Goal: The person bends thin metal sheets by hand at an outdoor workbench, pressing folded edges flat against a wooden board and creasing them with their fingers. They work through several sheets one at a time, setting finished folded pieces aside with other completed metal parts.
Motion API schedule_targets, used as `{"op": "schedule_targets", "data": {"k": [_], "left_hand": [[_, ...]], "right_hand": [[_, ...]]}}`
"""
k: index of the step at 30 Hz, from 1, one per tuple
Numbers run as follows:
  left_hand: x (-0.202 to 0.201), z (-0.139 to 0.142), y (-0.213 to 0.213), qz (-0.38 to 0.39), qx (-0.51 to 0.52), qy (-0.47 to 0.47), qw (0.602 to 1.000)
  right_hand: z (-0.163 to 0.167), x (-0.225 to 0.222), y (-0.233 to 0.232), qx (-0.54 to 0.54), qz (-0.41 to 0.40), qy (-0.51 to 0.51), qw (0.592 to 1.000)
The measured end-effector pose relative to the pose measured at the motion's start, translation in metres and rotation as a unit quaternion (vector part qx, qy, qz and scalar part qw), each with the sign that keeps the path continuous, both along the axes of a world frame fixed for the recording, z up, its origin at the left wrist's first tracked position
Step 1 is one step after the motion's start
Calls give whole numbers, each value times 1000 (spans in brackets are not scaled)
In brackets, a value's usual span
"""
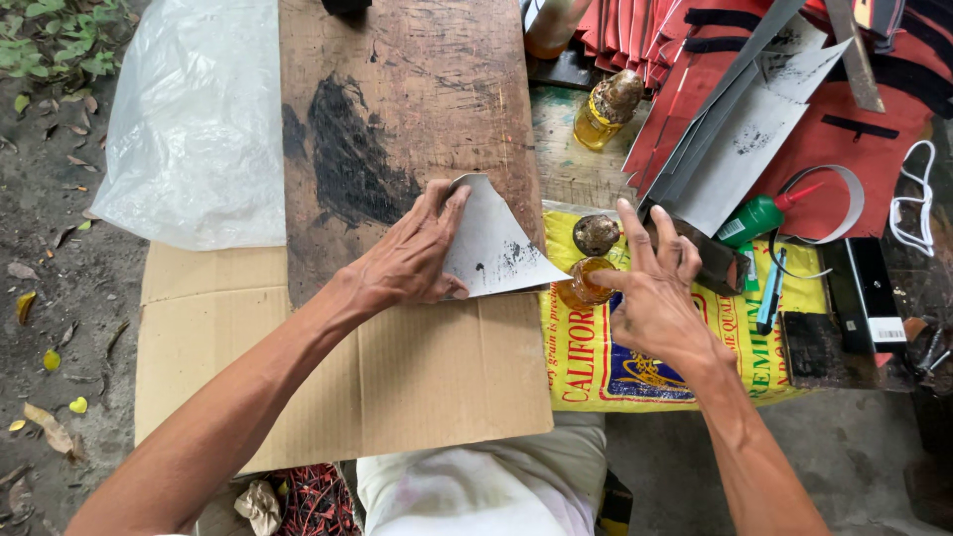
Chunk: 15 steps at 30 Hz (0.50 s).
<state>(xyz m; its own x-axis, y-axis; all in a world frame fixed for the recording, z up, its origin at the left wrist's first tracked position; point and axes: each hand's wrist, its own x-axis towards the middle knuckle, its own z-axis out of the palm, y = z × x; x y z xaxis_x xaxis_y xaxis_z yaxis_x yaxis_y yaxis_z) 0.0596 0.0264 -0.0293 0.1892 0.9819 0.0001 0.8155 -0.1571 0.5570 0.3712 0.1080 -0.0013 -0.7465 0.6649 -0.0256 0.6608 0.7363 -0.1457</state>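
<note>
— What do we see the left hand [412, 260] doing?

— It lies palm down on a curved, pale grey sheet of stiff material [493, 243], fingers spread and pressing its left edge, thumb tucked under the lower edge. So it pins and pinches the sheet rather than closing into a fist. The forearm runs in from the lower left, wrist nearly straight.

— And where does that sheet lie?

— On the dark-stained brown wooden board [397, 119], with its lower point reaching over the flat piece of brown corrugated cardboard [397, 387] in front of us.

— The right hand [655, 298]?

— It hangs over the yellow printed woven sack [695, 367], index finger stretched up and away, the other fingers bent. Its fingertips close on something at the mouth of a small open jar of amber liquid [583, 283]; we cannot tell what it grips, as the fingers cover it.

— What else do we note nearby?

— A round, tarnished metal lid [597, 234] lies just beyond the jar. A green squeeze bottle with a red nozzle [759, 213] rests to the right, beside stacked red and grey sheets [735, 129]. A clear plastic bag [194, 129] lies left of the board.
</note>
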Motion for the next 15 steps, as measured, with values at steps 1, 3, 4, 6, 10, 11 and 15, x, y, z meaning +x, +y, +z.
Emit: {"op": "schedule_targets", "data": {"k": [1,3,4,6,10,11,15], "left_hand": [[0,0,0,-2,-6,3,1000],[0,1,0,-5,-15,8,1000],[-1,1,0,-7,-14,8,1000],[-2,1,0,-10,-9,8,1000],[-3,3,-2,-13,-2,3,1000],[-3,4,-2,-11,-12,-1,1000],[-4,6,0,-15,-19,-5,1000]], "right_hand": [[-2,-2,1,-11,-11,-31,999],[-6,-6,3,-31,-33,-92,995],[-7,-8,3,-35,-31,-98,994],[-10,-10,4,-38,-30,-109,993],[-8,0,4,-48,-30,-19,998],[-5,10,2,-63,-48,51,996],[0,38,-10,-151,-62,204,965]]}}
